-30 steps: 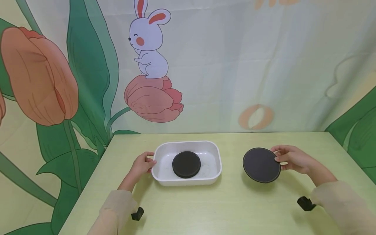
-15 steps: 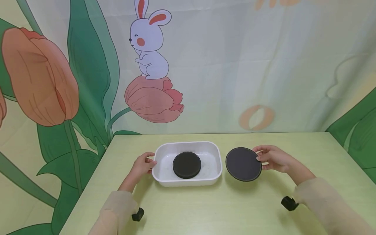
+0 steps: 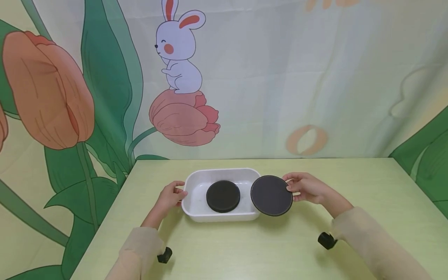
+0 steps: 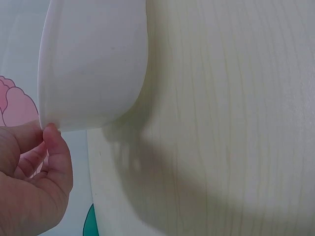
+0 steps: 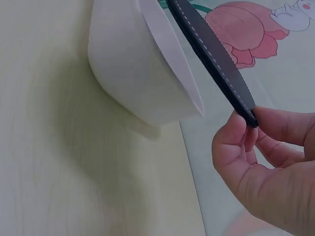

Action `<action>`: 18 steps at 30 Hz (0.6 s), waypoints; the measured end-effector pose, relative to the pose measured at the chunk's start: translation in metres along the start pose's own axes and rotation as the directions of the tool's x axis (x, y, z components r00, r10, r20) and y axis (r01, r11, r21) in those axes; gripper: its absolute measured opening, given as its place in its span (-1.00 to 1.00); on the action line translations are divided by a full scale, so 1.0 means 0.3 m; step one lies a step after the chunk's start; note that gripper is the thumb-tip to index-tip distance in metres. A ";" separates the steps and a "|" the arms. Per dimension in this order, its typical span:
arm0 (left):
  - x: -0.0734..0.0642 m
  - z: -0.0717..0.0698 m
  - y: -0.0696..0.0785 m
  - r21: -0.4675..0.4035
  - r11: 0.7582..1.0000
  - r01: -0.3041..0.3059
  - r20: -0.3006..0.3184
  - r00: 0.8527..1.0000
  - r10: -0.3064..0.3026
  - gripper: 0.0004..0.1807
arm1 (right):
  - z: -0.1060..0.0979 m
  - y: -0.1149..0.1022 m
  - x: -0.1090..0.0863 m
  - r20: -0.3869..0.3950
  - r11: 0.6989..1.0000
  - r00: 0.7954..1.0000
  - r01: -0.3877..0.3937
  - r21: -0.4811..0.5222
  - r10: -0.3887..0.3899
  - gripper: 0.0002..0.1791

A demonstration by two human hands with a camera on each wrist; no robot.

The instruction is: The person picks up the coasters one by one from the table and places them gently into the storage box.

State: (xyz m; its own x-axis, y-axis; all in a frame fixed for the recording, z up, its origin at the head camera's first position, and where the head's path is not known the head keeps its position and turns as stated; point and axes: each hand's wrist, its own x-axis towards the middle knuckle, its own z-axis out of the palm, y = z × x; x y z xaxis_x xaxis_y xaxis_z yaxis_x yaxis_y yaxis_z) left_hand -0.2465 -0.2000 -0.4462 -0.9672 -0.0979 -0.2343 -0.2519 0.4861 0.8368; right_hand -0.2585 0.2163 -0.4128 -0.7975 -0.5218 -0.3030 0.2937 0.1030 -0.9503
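A round black coaster with light stitching along its edge is pinched between the thumb and fingers of my right hand. It hangs in the air, tilted, over the right end of a white rectangular tray; the right wrist view shows it above the rim. My left hand pinches the tray's left rim, thumb and fingers on either side of the wall. Inside the tray, near its middle, lies a thicker round black piece; whether it is one coaster or a stack, I cannot tell.
The pale wood-grain table extends in front of the tray and to both sides. Behind its back edge hangs a printed cloth with tulips and a rabbit. Small black camera mounts stick out below both sleeves.
My right hand has carried the coaster leftward, from beside the tray to over its right end. The left hand, the tray and the black piece inside have stayed in place.
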 end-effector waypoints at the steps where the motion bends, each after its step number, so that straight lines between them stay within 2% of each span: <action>1: -0.001 0.000 0.001 0.002 1.000 -0.002 -0.001 1.000 0.002 -0.57 | 0.008 -0.003 0.008 -0.002 1.000 1.000 0.001 0.000 -0.001 -0.79; 18: 0.000 -0.005 -0.007 -0.001 1.000 -0.020 0.005 1.000 0.020 -0.57 | 0.146 -0.025 0.132 -0.039 1.000 0.999 0.005 0.014 -0.004 -0.76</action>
State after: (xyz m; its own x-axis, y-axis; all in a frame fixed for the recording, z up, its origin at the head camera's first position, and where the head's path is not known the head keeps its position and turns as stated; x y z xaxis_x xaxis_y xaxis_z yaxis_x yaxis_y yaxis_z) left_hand -0.2460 -0.2023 -0.4473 -0.9719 -0.0836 -0.2199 -0.2324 0.4867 0.8421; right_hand -0.2690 0.1577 -0.4145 -0.8189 -0.4885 -0.3013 0.2968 0.0889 -0.9508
